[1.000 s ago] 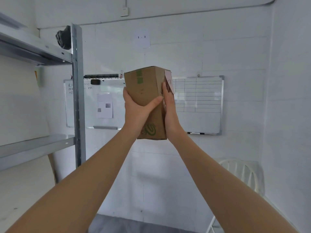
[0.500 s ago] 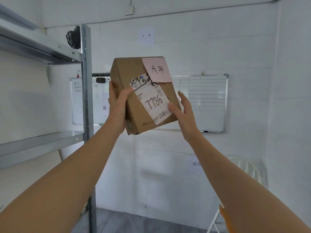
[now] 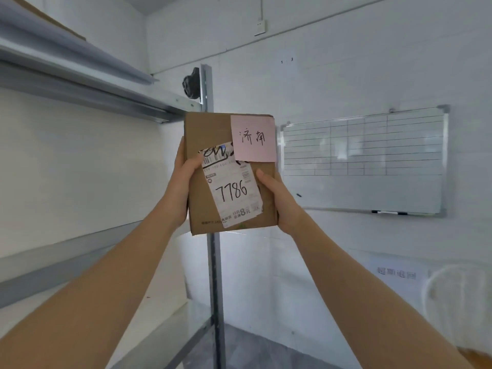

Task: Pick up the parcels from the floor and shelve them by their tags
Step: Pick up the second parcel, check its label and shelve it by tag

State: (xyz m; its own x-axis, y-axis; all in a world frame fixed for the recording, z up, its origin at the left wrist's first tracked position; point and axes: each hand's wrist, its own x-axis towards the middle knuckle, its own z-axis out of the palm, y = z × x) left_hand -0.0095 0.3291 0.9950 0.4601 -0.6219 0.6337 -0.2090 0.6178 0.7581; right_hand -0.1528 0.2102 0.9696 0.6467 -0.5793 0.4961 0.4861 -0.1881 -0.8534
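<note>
Currently one cardboard parcel [image 3: 229, 171] is held up at frame centre, both arms stretched out, label side facing the camera. Left hand [image 3: 183, 182] grips the parcel's left edge, thumb over the front at about 9 o'clock of the box. Right hand [image 3: 279, 201] clasps the lower right corner, thumb on the front face near 4 o'clock. Parcel is upright, off any surface, in the air just in front of the shelf upright [image 3: 213, 262].

Tags: pink sticky note [image 3: 253, 138] with handwritten characters at the box's 1 o'clock; white shipping label [image 3: 231, 187] below it, tilted, marked 7786.

Metal shelving [image 3: 80, 83] runs from 9 to 11 o'clock; the tier at parcel height looks bare as far as it shows. A whiteboard [image 3: 364, 161] hangs on the wall at 3 o'clock, with a small paper sign [image 3: 287, 60] reading 1 and 3 above it at 1 o'clock. A white chair [image 3: 452, 294] sits at 4 o'clock.

Progress, as a judgement: pickup of this parcel is done and the tag is being read; placing it on the matching tier is left. No shelved parcels are visible, and the floor pile is out of view, so the remaining count cannot be told.
</note>
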